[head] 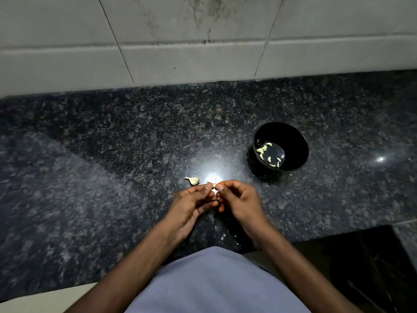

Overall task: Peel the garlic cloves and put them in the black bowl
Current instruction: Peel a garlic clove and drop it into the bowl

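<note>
Both hands together over dark counter (112, 154). Left hand (191, 205) and right hand (237, 199) pinch one garlic clove (213, 184) between fingertips. Unpeeled piece (193, 180) lies just left. Black bowl (293, 141) sits to right, peeled cloves (268, 153) inside.

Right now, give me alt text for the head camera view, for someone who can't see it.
Two bare hands, left hand and right hand, pinch a garlic clove between their fingertips above a dark granite counter. A black bowl of peeled cloves sits to the right; an unpeeled garlic piece lies left.
</note>
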